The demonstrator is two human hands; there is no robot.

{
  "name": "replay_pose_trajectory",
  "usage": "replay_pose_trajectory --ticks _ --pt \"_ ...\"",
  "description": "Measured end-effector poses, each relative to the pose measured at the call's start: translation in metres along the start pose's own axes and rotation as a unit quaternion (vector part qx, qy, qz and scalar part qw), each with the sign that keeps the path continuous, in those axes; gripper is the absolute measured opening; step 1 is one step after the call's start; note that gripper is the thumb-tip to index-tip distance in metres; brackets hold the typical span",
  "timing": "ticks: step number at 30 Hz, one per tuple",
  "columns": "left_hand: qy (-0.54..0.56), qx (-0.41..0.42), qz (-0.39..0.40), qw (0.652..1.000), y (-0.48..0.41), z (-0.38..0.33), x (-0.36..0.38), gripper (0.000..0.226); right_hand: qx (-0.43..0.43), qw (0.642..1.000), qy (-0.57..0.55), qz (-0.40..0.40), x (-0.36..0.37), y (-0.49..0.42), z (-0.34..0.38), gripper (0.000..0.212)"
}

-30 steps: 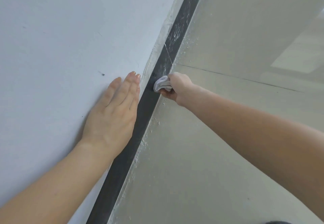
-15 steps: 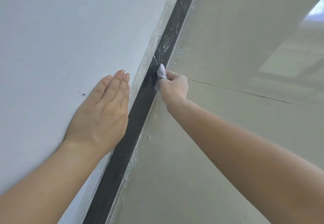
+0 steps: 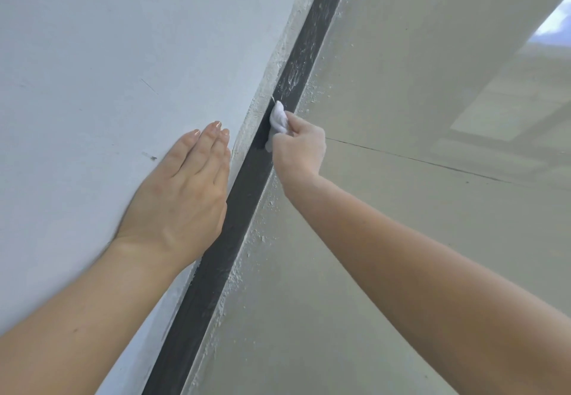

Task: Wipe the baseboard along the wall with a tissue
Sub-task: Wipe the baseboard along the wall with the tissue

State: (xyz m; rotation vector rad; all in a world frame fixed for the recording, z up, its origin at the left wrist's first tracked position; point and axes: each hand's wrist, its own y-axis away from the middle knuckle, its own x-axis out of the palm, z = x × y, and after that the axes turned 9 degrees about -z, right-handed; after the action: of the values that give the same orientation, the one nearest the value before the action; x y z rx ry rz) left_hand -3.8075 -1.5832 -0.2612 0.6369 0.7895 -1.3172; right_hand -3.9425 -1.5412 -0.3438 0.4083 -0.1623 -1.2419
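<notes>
The right grip (image 3: 298,144) is clenched round a wadded white tissue (image 3: 278,116), thumb and curled fingers bunching it so that a rounded pad sticks out past the knuckles. That pad is pressed against the face of the dark baseboard (image 3: 241,209), which runs as a narrow strip between the pale wall (image 3: 92,55) and the glossy tiled floor (image 3: 401,255). The left grip (image 3: 182,190) is released: it lies flat on the wall with straight fingers, just beside the baseboard's rough top edge, and looks to be bracing the body.

The stretch of baseboard nearer the camera looks evenly dark, while the stretch just beyond the tissue carries whitish streaks (image 3: 293,76), so the stroke in hand probably has to go on away from the person.

To do it well, the pad should probably stay flat on the strip's face and cover its full width, not only the middle. Firm, even pressure seems wise, since the marks look dried on and may need short back-and-forth rubs rather than one pass. The wad is small, so turning it to a fresh side would avoid smearing. White specks (image 3: 244,258) along the floor joint could snag and tear the tissue if it drops too low.
</notes>
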Motion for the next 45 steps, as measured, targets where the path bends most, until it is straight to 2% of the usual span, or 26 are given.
replay_pose_trajectory --ticks 2,4,6,7,8,9,11,13,16,18,20,22,23,24,26,29,33,37,40,41,43,45 --pt "-0.001 0.002 -0.005 1.0 0.0 0.0 0.001 0.055 -0.003 1.0 -0.005 0.012 -0.007 0.018 -0.006 0.033" --pt "-0.001 -0.001 -0.004 1.0 0.0 0.0 0.001 0.055 -0.019 0.994 0.014 0.111 -0.027 0.033 -0.018 0.019" --pt "0.001 0.0 0.003 1.0 0.001 0.0 0.0 0.055 -0.042 0.97 0.071 0.229 -0.045 0.044 -0.026 0.036" --pt "0.0 -0.001 0.0 1.0 0.001 0.001 -0.001 0.055 -0.059 0.96 0.102 0.252 -0.049 0.045 -0.026 0.041" --pt "0.0 -0.002 -0.005 1.0 0.002 0.001 -0.001 0.055 -0.075 0.961 0.115 0.238 -0.048 0.04 -0.023 0.043" --pt "0.003 -0.005 -0.01 1.0 0.005 0.002 -0.002 0.055 -0.083 0.971 0.114 0.192 -0.045 0.033 -0.016 0.041" --pt "0.009 0.006 -0.013 1.0 0.011 0.001 -0.004 0.055 -0.051 0.993 0.081 0.063 -0.035 0.01 0.002 0.021" --pt "-0.008 0.019 -0.005 1.0 0.022 0.003 -0.008 0.056 -0.016 0.998 0.051 0.013 -0.022 0.003 0.016 0.021" --pt "-0.054 0.035 0.031 0.997 0.047 0.006 -0.016 0.057 -0.015 0.999 0.041 0.01 -0.005 0.038 0.002 0.029" --pt "-0.117 0.051 0.034 0.991 0.054 0.003 -0.026 0.059 -0.021 0.999 0.038 0.032 -0.008 0.076 -0.021 0.026" --pt "-0.13 0.065 0.042 0.988 0.057 0.001 -0.028 0.063 -0.045 0.988 0.089 0.115 -0.02 0.1 -0.046 0.02" --pt "-0.106 0.051 0.112 0.987 0.052 -0.001 -0.039 0.062 -0.066 0.964 0.14 0.217 -0.034 0.109 -0.064 0.015" --pt "-0.097 0.053 0.121 0.986 0.048 -0.001 -0.042 0.062 -0.074 0.956 0.158 0.237 -0.039 0.107 -0.065 0.016" --pt "-0.093 0.057 0.121 0.987 0.045 -0.001 -0.044 0.062 -0.082 0.955 0.171 0.229 -0.042 0.102 -0.063 0.021" --pt "-0.086 0.064 0.121 0.987 0.042 0.001 -0.048 0.062 -0.069 0.972 0.157 0.163 -0.047 0.083 -0.048 0.029" --pt "-0.072 0.056 0.106 0.99 0.044 0.005 -0.046 0.063 -0.004 0.989 0.121 0.079 -0.047 0.04 -0.024 0.013" --pt "-0.017 0.038 0.047 0.998 0.046 0.012 -0.037 0.057 0.071 0.996 0.051 0.009 -0.026 0.0 -0.011 0.012" --pt "0.051 0.009 0.052 0.997 0.045 0.009 -0.033 0.058 0.116 0.992 0.046 0.018 -0.006 0.002 -0.014 0.023" --pt "0.044 -0.001 0.062 0.997 0.042 0.008 -0.031 0.059 0.144 0.989 0.035 -0.002 0.001 0.022 -0.026 0.035" --pt "0.041 -0.009 0.052 0.998 0.038 0.006 -0.031 0.059 0.165 0.986 0.034 0.002 0.0 0.032 -0.029 0.033" --pt "0.013 -0.025 0.037 0.999 0.026 0.0 -0.029 0.059 0.202 0.976 0.056 0.06 -0.009 0.048 -0.035 0.025" --pt "-0.013 -0.007 0.013 1.0 0.008 -0.005 -0.02 0.063 0.236 0.954 0.092 0.161 -0.021 0.057 -0.039 0.016"
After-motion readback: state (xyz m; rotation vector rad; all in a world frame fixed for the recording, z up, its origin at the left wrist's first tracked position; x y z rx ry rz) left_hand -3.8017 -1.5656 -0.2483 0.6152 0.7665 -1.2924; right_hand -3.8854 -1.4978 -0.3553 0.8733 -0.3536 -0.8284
